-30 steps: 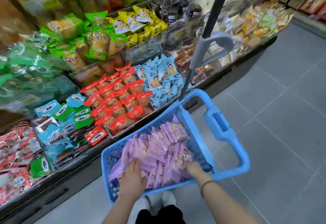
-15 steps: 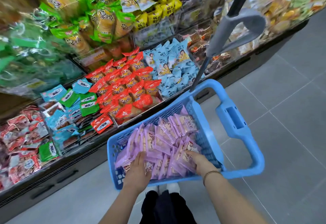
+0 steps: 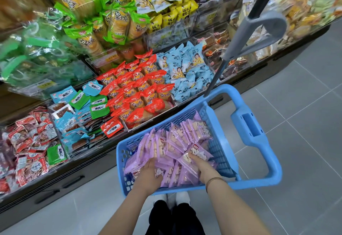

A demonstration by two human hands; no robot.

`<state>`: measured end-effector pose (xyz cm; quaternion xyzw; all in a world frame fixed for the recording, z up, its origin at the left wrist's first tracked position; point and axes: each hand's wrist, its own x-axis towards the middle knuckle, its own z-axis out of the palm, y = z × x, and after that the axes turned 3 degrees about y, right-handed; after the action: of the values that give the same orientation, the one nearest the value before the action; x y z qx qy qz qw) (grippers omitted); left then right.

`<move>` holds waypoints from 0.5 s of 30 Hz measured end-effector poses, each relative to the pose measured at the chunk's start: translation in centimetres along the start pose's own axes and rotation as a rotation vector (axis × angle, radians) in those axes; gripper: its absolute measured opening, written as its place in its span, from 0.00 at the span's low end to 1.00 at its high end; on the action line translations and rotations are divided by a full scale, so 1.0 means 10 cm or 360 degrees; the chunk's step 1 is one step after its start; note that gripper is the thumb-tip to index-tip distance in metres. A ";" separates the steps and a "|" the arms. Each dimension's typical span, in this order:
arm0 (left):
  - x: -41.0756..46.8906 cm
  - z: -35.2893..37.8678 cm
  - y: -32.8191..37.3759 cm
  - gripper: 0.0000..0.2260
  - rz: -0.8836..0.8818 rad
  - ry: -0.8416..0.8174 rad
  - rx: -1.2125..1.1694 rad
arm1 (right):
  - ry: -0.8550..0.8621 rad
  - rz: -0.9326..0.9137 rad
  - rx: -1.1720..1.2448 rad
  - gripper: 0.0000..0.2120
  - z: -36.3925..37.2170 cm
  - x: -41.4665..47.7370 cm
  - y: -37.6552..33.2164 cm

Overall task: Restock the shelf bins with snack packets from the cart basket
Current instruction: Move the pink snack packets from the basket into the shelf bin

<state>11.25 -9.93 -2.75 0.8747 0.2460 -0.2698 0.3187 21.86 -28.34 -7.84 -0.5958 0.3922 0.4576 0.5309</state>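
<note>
At the far left, a low shelf bin (image 3: pixel 11 196) holds red-and-white packets (image 3: pixel 27 142). The next bin along holds a jumble of blue and green packets (image 3: pixel 79 109). Above these, tall green-wrapped cracker packs (image 3: pixel 103 22) are piled on an upper tier. Further right is a bin heaped with orange-red packets (image 3: pixel 137 90), then one of light blue packets (image 3: pixel 187 72), with yellow packets (image 3: pixel 162 0) stacked above them. The blue cart basket (image 3: pixel 259 142) stands on the grey tiled floor (image 3: pixel 305 105) just in front of the shelf. It is filled with purple snack packets (image 3: pixel 177 138), and none has been lifted out. The left hand (image 3: pixel 148 173) lies palm down on the near left part of the pile. Its fingers (image 3: pixel 150 163) are pushed in among the packets with the tips hidden, so whether they have closed round one cannot be told. The right hand (image 3: pixel 203 168), with a thin bracelet (image 3: pixel 214 181) on its wrist, reaches into the near right part. Its fingers (image 3: pixel 195 160) slip under a packet and their grip is likewise hidden. The cart's grey handle (image 3: pixel 259 31) rises on a dark pole beyond the basket. White shoes (image 3: pixel 181 197) show below the basket's near edge.
</note>
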 end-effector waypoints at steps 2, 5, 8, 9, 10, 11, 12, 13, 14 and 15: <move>0.01 0.01 0.00 0.31 -0.0014 -0.0006 -0.0009 | 0.0052 -0.0010 -0.0028 0.45 -0.01 -0.01 -0.01; 0.02 0.02 -0.01 0.31 -0.0014 0.0006 -0.0033 | 0.0080 -0.0017 0.0060 0.44 -0.11 0.01 0.01; 0.00 0.01 0.02 0.30 -0.0015 0.0013 -0.0112 | 0.0069 -0.0087 0.0166 0.42 -0.20 0.03 0.05; -0.02 0.00 0.04 0.30 -0.0005 0.0030 -0.0138 | 0.0031 -0.0110 0.0183 0.41 -0.20 -0.02 0.05; -0.06 -0.01 0.06 0.29 0.0005 0.0072 -0.0169 | -0.0021 -0.0128 0.0212 0.39 -0.18 -0.11 0.04; -0.10 -0.02 0.08 0.29 0.0023 0.0143 -0.0203 | -0.0089 -0.0142 0.0232 0.36 -0.17 -0.21 0.04; -0.15 -0.04 0.09 0.29 0.0039 0.0233 -0.0249 | -0.0169 -0.0147 0.0232 0.32 -0.17 -0.30 0.04; -0.20 -0.05 0.12 0.28 0.0061 0.0330 -0.0315 | -0.0262 -0.0164 0.0220 0.29 -0.18 -0.40 0.05; -0.26 -0.07 0.17 0.27 0.0082 0.0401 -0.0409 | -0.0343 -0.0197 0.0191 0.27 -0.20 -0.49 0.08; -0.32 -0.09 0.23 0.25 0.0117 0.0438 -0.0526 | -0.0394 -0.0233 0.0145 0.26 -0.21 -0.58 0.12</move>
<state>10.60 -11.68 0.82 0.8475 0.2961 -0.0920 0.4308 19.36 -30.70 -2.55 -0.5372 0.2995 0.4693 0.6336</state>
